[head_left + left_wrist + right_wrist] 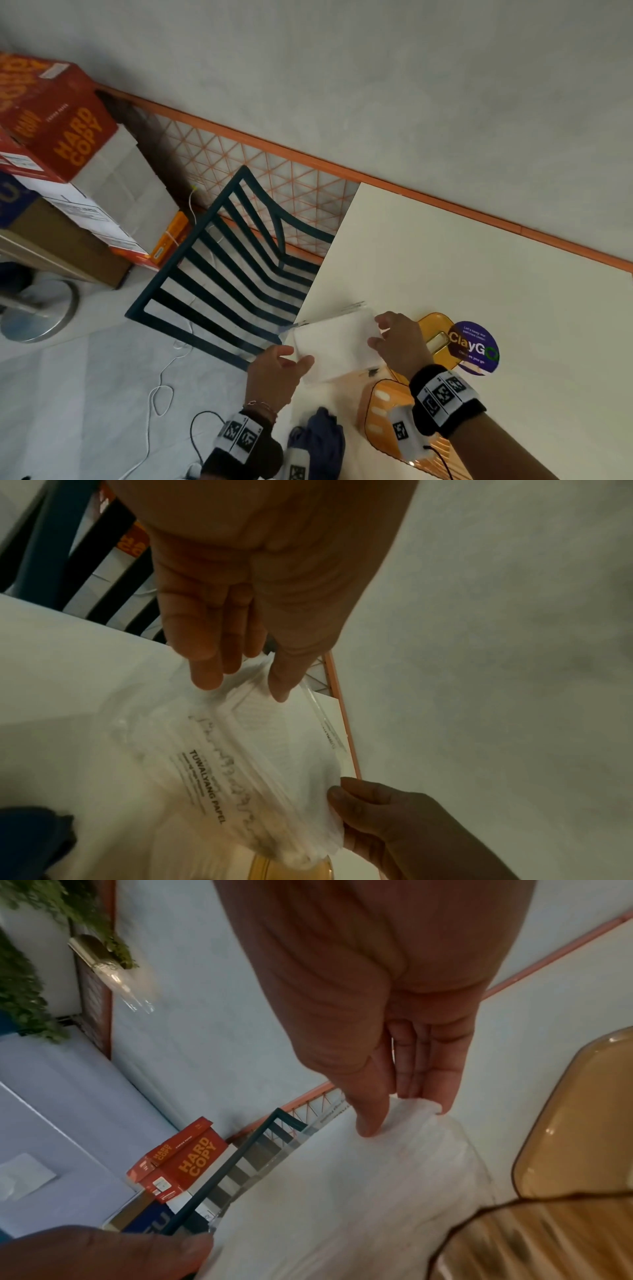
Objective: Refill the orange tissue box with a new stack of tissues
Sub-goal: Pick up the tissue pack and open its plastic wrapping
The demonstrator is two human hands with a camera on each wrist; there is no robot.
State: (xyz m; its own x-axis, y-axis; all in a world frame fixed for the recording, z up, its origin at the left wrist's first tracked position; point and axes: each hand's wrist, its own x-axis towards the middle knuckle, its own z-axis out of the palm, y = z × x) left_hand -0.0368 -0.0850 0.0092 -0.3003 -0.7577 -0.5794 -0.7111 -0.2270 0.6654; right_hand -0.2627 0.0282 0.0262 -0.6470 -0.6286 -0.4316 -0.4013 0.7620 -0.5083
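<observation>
A white, plastic-wrapped tissue pack (337,344) hangs just above the cream table, held at both ends. My left hand (297,356) pinches its near-left end between thumb and fingers (209,674). My right hand (378,330) pinches the far-right end. In the left wrist view the wrapper (240,750) reads "TUWALYANG PAPEL". In the right wrist view the thumb (368,1123) and fingers clamp the pack (359,1204). The orange tissue box (380,414) lies under my right wrist, and its lid (436,325) with a slot lies beyond the right hand.
A purple "ClayGo" sticker (478,346) sits on the table (479,274) right of the lid. A dark blue cloth (323,438) lies at the near edge. A dark slatted chair (233,267) stands left of the table, with stacked paper boxes (61,130) and floor cables beyond.
</observation>
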